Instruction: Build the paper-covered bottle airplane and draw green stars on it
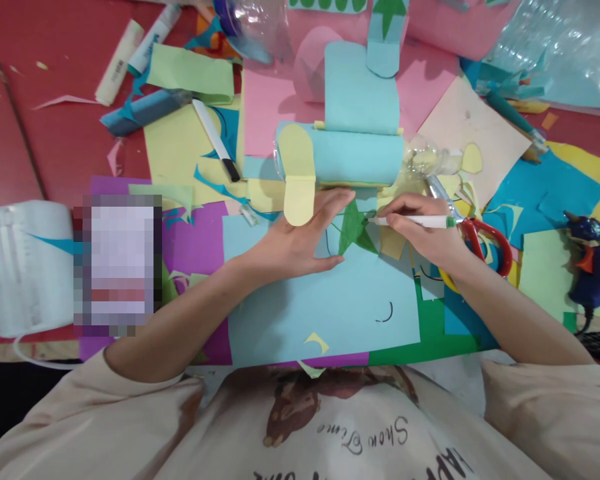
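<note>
A green star is on a light blue sheet of paper in front of me, and part of it is dark outlined. My right hand grips a white marker with a green end; its tip touches the star's right side. Thumb and fingers apart, my left hand lies flat on the sheet left of the star. Just above it is a clear bottle wrapped in light blue paper, lying sideways. A pale yellow paper strip hangs from the bottle over the back of my left hand.
Red-handled scissors lie by my right wrist. A blue glue gun is at the far right. Markers, a black-and-white cutter or pen and coloured paper scraps cover the red table. A white device sits at left.
</note>
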A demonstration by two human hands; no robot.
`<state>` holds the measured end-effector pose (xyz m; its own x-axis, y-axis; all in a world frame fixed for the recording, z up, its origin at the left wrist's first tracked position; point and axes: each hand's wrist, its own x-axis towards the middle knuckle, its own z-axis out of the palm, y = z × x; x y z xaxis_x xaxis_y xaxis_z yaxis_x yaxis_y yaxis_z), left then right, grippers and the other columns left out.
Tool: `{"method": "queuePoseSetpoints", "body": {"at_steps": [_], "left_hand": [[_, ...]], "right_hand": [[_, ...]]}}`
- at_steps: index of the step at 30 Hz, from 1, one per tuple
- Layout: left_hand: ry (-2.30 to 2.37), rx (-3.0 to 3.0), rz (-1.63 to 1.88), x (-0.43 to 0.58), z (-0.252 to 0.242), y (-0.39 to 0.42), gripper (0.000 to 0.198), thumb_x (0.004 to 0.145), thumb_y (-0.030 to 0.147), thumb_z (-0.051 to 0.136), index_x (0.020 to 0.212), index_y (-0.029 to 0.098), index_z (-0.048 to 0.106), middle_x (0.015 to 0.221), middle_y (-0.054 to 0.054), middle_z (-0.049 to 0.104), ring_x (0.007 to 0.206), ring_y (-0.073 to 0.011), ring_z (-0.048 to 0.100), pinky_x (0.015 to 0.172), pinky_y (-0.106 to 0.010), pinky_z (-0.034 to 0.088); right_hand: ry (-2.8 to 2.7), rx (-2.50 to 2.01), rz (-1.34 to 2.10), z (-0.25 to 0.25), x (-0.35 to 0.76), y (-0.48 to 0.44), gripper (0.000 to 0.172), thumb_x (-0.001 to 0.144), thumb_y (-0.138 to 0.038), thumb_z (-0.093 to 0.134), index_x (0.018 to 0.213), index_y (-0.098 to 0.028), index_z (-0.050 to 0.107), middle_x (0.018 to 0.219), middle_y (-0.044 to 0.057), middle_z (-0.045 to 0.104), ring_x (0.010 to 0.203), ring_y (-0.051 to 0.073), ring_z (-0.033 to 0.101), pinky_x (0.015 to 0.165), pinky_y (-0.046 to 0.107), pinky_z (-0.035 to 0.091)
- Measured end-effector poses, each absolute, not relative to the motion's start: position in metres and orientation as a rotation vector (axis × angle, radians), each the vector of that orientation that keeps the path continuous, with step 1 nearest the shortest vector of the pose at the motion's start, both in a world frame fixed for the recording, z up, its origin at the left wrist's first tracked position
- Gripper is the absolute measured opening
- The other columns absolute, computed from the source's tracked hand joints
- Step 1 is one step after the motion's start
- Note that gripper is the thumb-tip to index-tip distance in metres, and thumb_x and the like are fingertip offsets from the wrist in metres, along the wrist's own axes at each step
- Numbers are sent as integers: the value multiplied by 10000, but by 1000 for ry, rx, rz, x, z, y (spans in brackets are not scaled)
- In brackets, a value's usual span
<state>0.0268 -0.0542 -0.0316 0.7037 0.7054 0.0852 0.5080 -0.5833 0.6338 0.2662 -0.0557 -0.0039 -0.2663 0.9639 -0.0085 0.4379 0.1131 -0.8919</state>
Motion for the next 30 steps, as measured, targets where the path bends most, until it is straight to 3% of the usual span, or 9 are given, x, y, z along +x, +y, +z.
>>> {"method": "queuePoseSetpoints", "body": {"at_steps": [5,14,30], "left_hand": [[928,2328,435,27,-32,-54,907,782,404,652,1499,294,109,1518,-95,310,1402,-320,292,1135,-509,318],[922,2325,450,27,-31,-54,897,777,390,659,1495,269,135,1516,-109,314,1401,-324,296,1134,-514,316],[921,2302,468,27,-32,-54,894,776,390,662,1497,264,148,1517,-106,313,1401,-324,294,1138,-493,313]], "right_hand": [[-1773,-1414,1096,-3,266,-55,116,757,-156,585,654,-194,623,640,-10,637,584,113,543,515,251,399],[-1773,-1388,1082,-5,268,-56,89,823,-222,597,807,-194,680,733,5,677,625,115,582,537,246,433],[-1814,-1358,1072,-6,268,-56,94,830,-230,609,833,-190,694,794,21,702,710,137,632,600,253,475]]}}
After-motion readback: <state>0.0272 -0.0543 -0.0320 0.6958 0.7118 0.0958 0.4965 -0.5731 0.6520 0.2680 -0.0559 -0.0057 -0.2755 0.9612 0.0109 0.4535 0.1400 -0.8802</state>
